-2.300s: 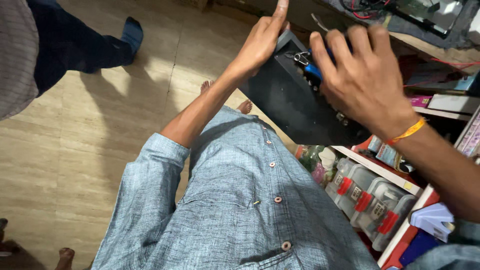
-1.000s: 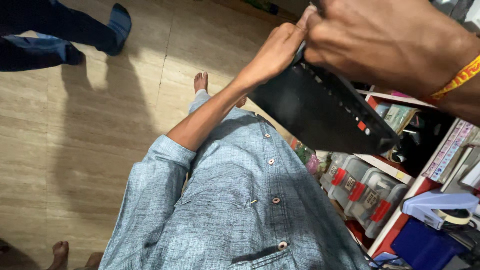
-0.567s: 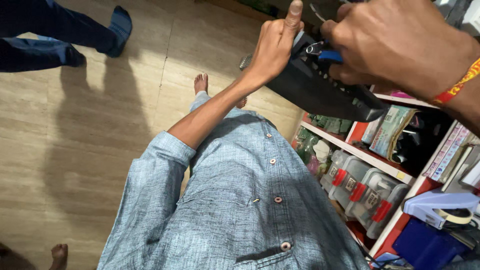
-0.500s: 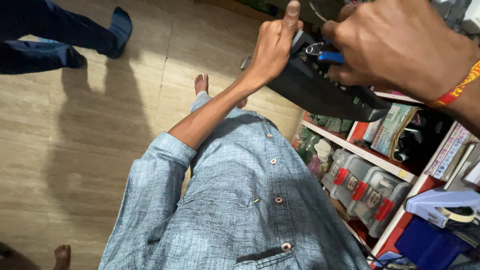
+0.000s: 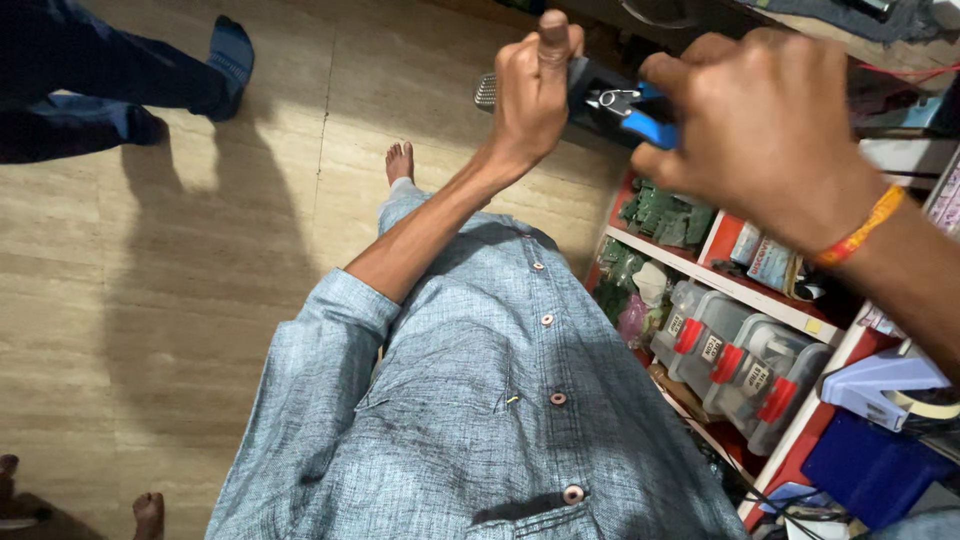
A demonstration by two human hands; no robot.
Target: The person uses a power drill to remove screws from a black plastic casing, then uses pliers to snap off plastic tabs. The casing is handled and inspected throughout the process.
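My left hand [image 5: 535,85] is raised in front of me, its fingers closed around the near edge of a flat black device [image 5: 592,88], thumb pointing up. A small metal grille [image 5: 485,90] shows at the device's left end. My right hand [image 5: 765,125] is close beside it on the right and grips small blue-handled pliers [image 5: 632,112], whose metal jaws rest against the device's top. An orange thread band [image 5: 860,228] circles my right wrist. Most of the device is hidden behind my two hands.
Red-and-white shelves [image 5: 745,295] on the right hold green circuit boards [image 5: 665,212], clear boxes with red latches [image 5: 740,360] and a blue box [image 5: 865,465]. Another person's dark-trousered legs and blue sock [image 5: 230,50] stand at top left. Bare toes [image 5: 150,512] show at bottom left on the wood-look floor.
The black device has swung from a broad sloping face to nearly edge-on between my hands. My right hand shifted right and the pliers' blue handles show more.
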